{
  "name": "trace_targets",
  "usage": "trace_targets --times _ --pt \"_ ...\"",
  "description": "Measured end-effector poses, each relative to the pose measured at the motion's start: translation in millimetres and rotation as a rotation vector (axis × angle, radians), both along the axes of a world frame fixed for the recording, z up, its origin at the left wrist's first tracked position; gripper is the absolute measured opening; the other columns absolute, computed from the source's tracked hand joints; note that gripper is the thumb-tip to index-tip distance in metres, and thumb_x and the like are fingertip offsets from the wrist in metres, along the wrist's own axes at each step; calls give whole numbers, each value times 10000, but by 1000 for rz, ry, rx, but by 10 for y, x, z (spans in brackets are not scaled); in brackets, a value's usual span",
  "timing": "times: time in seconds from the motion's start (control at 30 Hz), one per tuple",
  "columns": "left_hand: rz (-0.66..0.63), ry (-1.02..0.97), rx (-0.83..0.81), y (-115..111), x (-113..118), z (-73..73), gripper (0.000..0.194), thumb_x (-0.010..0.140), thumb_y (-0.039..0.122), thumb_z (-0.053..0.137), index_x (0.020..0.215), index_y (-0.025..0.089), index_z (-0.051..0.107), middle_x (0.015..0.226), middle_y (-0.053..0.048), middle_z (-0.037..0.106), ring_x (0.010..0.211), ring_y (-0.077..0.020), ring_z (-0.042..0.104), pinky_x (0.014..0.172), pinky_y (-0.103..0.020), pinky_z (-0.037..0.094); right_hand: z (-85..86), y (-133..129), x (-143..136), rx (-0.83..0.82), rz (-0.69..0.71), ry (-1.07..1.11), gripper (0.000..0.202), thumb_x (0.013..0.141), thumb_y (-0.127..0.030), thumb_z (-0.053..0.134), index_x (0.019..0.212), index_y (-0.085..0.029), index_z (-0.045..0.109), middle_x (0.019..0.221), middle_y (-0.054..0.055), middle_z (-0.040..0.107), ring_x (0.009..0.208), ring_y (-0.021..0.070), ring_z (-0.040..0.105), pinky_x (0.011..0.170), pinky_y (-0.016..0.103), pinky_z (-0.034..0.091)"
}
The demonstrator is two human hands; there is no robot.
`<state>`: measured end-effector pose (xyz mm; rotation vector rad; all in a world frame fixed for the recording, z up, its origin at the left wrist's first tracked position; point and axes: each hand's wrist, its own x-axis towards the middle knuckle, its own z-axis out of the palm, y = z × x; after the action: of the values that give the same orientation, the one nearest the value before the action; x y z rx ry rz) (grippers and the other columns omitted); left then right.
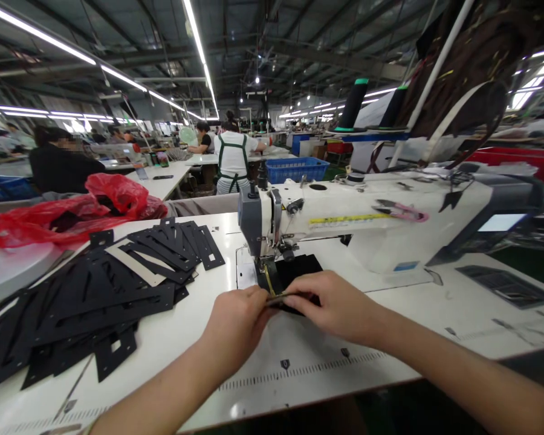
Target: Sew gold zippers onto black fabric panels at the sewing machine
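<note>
My left hand (238,320) and my right hand (320,299) meet in front of the needle area of a white sewing machine (344,211). Between them, both sets of fingers pinch the near edge of a dark fabric piece (299,269). That piece lies flat on the machine bed and runs back under the machine arm, just right of the presser foot (266,269). A narrow yellowish strip (268,281) shows near the foot. My fingers cover part of the held edge.
Left on the table (249,393) spreads a pile of black cut-out panels (109,290), with a red plastic bag (118,196) behind. Pink-handled snippers (403,210) rest on the machine arm. Thread cones (351,106) stand behind. Farther off are a blue basket (294,170) and several people.
</note>
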<state>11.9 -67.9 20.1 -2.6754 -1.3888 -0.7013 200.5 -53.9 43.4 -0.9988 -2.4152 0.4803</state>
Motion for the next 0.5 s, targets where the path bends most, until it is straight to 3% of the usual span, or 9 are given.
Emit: trace_targets --times 0.1,0.17,0.23,0.3,0.4,0.5 --pt "-143 17 158 -92 -19 -198 177 839 84 425 789 161 576 711 -37 639 643 -177 626 610 -289 530 -291 -217 -4 303 111 1 235 845 -95 424 907 -138 647 900 76 684 778 191 629 690 293 492" --pt "-207 33 303 -152 -23 -376 251 855 45 351 818 140 581 763 -69 657 708 -188 645 704 -326 545 -495 -356 -20 545 89 28 313 849 -47 342 958 -67 635 917 139 680 818 218 635 688 317 504" --pt "-216 36 362 -182 -13 -510 275 872 48 320 834 135 577 790 -80 658 744 -190 652 764 -345 545 -585 -401 -41 485 53 25 283 875 -114 366 896 -105 648 861 114 686 782 213 634 683 326 512" --pt "-188 9 351 -188 3 -572 275 876 55 321 808 151 570 769 -64 647 741 -184 654 813 -370 536 -572 -330 -58 354 9 28 278 889 -173 378 837 -145 650 827 86 681 755 200 626 702 340 518" --pt "-123 -6 323 -174 18 -582 268 859 51 339 770 169 563 848 -79 649 835 -207 653 869 -438 508 -549 -96 -72 329 -79 -13 310 891 -170 365 1058 -82 611 1081 152 627 1003 241 580 865 417 485" --pt "-117 25 312 -152 10 -588 249 865 79 355 769 171 566 976 -113 651 944 -237 633 874 -452 505 -653 85 -84 319 -79 -115 393 883 -147 360 1226 -19 501 1279 184 492 1202 255 442 988 449 395"
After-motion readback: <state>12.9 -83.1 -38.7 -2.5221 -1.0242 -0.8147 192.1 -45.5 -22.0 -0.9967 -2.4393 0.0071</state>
